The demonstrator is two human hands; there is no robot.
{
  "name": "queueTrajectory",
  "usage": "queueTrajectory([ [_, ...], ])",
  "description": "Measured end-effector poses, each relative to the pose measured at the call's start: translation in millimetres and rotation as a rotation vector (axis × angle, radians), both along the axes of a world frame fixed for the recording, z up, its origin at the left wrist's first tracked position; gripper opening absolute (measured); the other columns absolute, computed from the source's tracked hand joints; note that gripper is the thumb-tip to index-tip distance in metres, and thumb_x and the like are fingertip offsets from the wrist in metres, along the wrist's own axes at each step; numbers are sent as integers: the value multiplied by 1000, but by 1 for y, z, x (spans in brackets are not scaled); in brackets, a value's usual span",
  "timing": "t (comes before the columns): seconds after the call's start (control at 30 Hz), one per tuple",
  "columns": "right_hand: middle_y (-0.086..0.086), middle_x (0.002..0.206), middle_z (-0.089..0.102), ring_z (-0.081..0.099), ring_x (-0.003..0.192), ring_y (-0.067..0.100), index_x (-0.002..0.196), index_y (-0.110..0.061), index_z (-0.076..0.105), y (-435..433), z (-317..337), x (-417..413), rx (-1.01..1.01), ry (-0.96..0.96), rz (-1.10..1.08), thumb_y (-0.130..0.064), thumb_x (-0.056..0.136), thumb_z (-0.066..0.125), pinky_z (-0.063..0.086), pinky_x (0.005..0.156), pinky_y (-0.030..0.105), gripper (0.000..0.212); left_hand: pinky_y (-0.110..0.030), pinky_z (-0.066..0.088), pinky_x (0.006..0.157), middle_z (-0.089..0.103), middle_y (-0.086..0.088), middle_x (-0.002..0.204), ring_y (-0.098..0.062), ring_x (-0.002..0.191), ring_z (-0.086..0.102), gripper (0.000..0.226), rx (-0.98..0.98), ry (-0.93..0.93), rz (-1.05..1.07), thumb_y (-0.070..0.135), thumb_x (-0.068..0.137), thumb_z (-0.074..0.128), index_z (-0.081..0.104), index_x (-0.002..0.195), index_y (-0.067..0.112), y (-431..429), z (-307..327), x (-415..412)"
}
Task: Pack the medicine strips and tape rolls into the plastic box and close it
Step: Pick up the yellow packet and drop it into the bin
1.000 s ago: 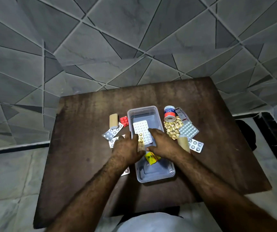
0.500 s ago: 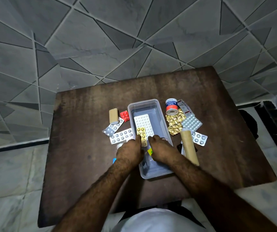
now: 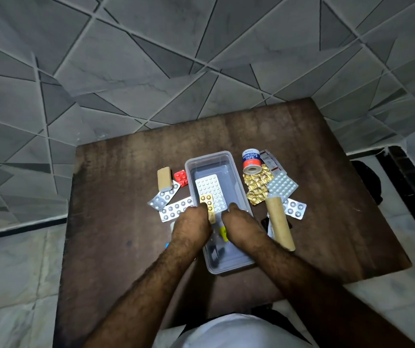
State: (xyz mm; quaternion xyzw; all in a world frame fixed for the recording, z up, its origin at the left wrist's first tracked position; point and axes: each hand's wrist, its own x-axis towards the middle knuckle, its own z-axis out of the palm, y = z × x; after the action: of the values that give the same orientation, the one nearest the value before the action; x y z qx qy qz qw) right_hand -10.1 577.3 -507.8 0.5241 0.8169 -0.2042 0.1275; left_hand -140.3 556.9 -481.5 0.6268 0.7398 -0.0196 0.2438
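The clear plastic box (image 3: 211, 156) stands open in the middle of the brown table. A white medicine strip (image 3: 210, 189) lies flat inside it, with a gold strip (image 3: 207, 204) on top and a yellow packet (image 3: 223, 232) nearer me. My left hand (image 3: 191, 224) is curled over the near end of the gold strip. My right hand (image 3: 239, 222) is curled beside it at the white strip's near edge; its fingertips are hidden. An adhesive tape roll (image 3: 251, 162) stands to the right of the box. A short brown roll (image 3: 164, 182) lies to the left and a long brown roll (image 3: 279, 224) to the right.
Left of the box lie a red strip (image 3: 181, 177) and two silver strips (image 3: 176, 208). On the right are crumpled gold foil strips (image 3: 258, 187), a white strip (image 3: 281, 185) and a silver strip (image 3: 294, 208). The table (image 3: 116, 197) stands against a tiled wall.
Both hands have drawn back towards me inside the box, uncovering more of the white and gold strips. The long brown roll on the right now shows in full.
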Motion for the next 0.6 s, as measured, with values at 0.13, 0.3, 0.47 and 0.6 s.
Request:
queueTrajectory([
  [0.13,14,110,56,61,99,34,105,-7,64,18,17,3,-9,133,-168,-13,83,62,44,75,32,23,-37,52,79,68,-19,108,-38,98,65,32,89,-56,77,10,85,54,62,115,13,15,10,-6],
  [0.3,10,91,71,64,90,25,94,-9,72,48,45,25,-112,418,-486,-21,79,71,50,75,29,19,-35,53,82,75,-14,100,-34,97,66,28,284,-151,165,6,84,53,69,107,13,41,26,-9],
  [0.47,7,66,63,59,50,15,85,-10,67,64,59,56,-220,722,-756,-9,82,68,55,54,29,4,-29,48,83,76,-7,99,-28,95,69,23,369,-211,170,10,83,58,71,101,16,63,45,9],
  [0.6,11,61,60,56,40,12,72,-19,58,78,70,97,-252,877,-856,-2,86,63,50,43,27,22,-26,48,81,76,-8,98,-25,91,71,23,371,-327,123,6,82,60,71,102,11,80,56,55],
])
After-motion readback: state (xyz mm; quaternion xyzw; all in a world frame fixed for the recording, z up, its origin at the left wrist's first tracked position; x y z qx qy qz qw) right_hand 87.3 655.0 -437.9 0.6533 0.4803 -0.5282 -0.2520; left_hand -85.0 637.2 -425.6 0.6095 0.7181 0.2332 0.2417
